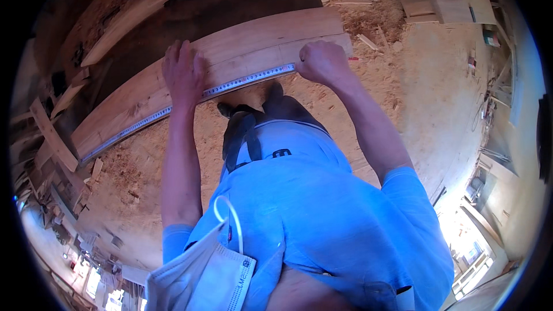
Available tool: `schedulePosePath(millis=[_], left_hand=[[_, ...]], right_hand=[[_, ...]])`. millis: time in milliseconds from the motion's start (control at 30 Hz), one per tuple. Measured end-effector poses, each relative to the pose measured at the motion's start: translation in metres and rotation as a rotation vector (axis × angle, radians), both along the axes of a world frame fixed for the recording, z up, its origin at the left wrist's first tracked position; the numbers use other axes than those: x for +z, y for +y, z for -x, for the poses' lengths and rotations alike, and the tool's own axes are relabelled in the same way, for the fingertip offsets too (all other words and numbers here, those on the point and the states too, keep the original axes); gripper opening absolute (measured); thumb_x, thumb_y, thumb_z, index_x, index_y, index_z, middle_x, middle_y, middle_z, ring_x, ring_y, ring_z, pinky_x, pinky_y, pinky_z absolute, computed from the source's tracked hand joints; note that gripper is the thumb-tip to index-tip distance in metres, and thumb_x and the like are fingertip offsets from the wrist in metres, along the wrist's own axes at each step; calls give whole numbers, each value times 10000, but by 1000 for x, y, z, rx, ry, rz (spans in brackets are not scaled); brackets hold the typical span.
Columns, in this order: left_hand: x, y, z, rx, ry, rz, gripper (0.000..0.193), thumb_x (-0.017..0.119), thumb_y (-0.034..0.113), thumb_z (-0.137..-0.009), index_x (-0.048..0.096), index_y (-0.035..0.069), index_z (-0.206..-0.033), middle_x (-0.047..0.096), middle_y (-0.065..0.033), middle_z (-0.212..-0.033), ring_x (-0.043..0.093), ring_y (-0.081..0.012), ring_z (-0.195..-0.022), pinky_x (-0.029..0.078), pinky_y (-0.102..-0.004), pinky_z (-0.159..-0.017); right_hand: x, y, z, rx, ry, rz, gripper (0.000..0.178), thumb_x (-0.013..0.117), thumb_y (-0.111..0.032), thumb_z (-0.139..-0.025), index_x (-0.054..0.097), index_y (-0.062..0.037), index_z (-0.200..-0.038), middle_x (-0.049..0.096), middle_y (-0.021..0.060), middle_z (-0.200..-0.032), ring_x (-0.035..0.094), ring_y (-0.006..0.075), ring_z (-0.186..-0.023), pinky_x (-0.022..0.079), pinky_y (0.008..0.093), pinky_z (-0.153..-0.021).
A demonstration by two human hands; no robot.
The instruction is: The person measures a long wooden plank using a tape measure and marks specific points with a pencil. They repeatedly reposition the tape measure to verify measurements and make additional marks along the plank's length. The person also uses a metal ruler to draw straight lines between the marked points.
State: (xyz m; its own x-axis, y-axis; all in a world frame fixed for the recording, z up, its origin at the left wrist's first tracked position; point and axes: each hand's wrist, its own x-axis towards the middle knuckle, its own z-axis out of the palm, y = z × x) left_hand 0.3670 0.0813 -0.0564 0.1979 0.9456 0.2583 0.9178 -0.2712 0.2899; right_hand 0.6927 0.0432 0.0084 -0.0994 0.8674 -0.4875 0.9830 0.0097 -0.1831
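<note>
A long pale wooden board (259, 40) lies across the space ahead of me, a dark line running along it. Along its near edge stretches a white tape measure (247, 80) with dark markings. My left hand (184, 72) rests on the board with its fingers stretched toward the far side; the tape passes beneath its wrist. Near the board's right end, my right hand (324, 62) is closed in a fist around the tape measure, whose visible strip ends at the fingers. A small red thing shows just right of that fist; its kind is unclear.
Wood shavings (377, 17) and scraps cover the floor around the board. Other planks (52, 129) lie at the left, and more wood pieces (455, 3) are at the far right. A white face mask (201, 270) hangs in front of my blue shirt.
</note>
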Motion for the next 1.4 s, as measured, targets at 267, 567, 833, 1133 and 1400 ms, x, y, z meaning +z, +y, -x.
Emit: schedulePosePath(millis=[267,567,833,1133,1400], left_hand=[[-20,37,-3,-85,213,17,347,494,328,-981,665,73,-1142,673,-157,-1117,589,-343,-1152,295,-535,-1151],[-26,45,8,-102,201,81,295,530,321,-947,665,86,-1063,663,-141,-1080,599,-330,-1088,258,-566,-1156],[-7,39,-6,-54,98,58,318,548,309,-928,685,62,-1073,673,-154,-1033,592,-341,-1073,269,-560,-1156],[-10,36,-2,-29,51,70,319,577,305,-914,687,55,-1078,678,-142,-1021,605,-332,-1040,296,-550,-1147],[-11,37,-2,-28,12,61,330,570,314,-916,686,55,-1085,676,-142,-1027,606,-337,-1051,311,-538,-1136]], right_hand=[[6,-29,17,208,518,335,267,625,-308,-819,759,-78,-837,716,174,-828,693,383,-840,547,464,-764],[-40,-37,62,166,727,321,300,603,-325,-836,771,-83,-891,715,197,-861,680,400,-817,534,480,-758],[-30,-37,45,128,683,311,324,612,-342,-831,739,-47,-792,697,205,-803,672,408,-782,526,513,-746],[-1,-45,-1,-300,745,421,281,681,-276,-869,732,-10,-793,661,112,-661,647,220,-627,499,361,-603],[-24,-29,1,-894,1186,-291,233,652,-205,-971,730,7,-914,658,5,-732,559,56,-638,426,228,-598]])
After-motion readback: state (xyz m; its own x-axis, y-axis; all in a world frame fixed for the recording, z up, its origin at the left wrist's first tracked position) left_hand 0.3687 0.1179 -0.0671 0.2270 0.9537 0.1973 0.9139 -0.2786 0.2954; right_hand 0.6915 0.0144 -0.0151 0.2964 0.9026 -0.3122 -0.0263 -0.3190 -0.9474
